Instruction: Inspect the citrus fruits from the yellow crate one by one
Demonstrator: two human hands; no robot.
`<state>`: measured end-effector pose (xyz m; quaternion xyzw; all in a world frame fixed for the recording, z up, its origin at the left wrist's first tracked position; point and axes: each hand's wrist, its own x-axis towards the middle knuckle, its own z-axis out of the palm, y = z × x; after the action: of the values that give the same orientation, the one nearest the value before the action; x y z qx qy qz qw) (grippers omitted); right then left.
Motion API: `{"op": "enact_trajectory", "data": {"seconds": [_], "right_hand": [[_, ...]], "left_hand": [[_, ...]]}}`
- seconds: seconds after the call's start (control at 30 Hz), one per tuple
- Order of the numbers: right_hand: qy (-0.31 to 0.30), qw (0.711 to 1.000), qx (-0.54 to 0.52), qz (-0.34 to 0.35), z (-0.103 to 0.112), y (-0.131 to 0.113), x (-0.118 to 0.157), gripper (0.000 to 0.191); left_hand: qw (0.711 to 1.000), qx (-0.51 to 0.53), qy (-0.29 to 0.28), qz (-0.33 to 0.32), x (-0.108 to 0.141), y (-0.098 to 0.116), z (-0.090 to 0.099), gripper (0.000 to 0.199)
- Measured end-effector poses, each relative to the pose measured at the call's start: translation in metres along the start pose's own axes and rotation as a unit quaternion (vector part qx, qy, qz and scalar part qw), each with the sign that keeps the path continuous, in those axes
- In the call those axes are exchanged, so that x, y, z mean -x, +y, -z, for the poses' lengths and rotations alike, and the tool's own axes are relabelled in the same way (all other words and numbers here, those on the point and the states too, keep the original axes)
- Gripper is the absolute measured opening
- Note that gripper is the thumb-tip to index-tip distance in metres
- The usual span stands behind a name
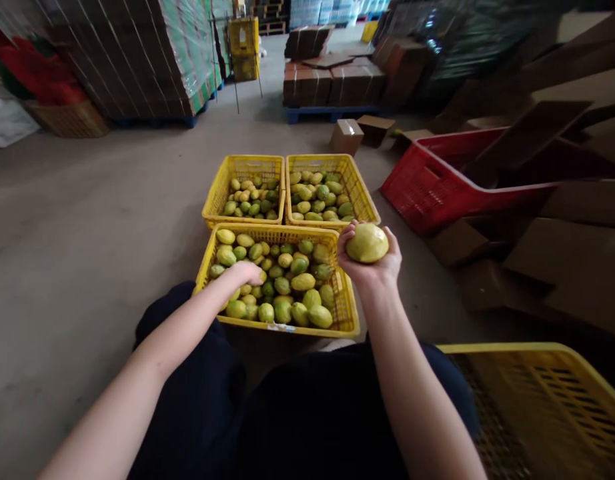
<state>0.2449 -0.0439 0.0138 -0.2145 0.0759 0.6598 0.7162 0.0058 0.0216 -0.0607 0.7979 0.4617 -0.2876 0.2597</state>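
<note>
A large pale yellow-green fruit [367,243] rests in my right hand [375,270], palm up with the fingers curled round it, above the right edge of the near yellow crate [287,232]. Over the left part of that crate reaches my left hand [248,273], its fingers closed at a small greenish fruit [262,276], mostly hidden by the fingers. Many green and yellow fruits [303,282] fill the near crate. Behind it, two more yellow crates, left [215,193] and right [362,193], hold similar fruits.
A yellow crate [532,348] stands beside my right leg. To the right, a red crate [417,180] holds cardboard, with loose boxes [577,253] around it. Farther back are a small box [346,136], stacked cartons on a blue pallet [332,115] and wrapped stacks [122,60].
</note>
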Motion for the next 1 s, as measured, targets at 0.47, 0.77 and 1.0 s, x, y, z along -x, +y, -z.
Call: {"op": "enact_trajectory", "data": {"seconds": [0.47,0.77,1.0], "right_hand": [[0.039,0.999,-0.034,-0.010,-0.025,-0.038,0.039,0.023],[0.095,0.993,-0.018,0.064,-0.018,-0.065,0.047,0.021],[0.238,0.961,-0.048,0.135,-0.031,-0.080,0.058,0.028]], "left_hand": [[0.993,-0.062,0.075,-0.067,-0.056,0.013,-0.054,0.016],[0.943,-0.137,0.244,-0.180,-0.175,0.118,0.010,0.046],[0.930,-0.171,0.269,-0.186,-0.220,0.120,-0.011,0.051]]}}
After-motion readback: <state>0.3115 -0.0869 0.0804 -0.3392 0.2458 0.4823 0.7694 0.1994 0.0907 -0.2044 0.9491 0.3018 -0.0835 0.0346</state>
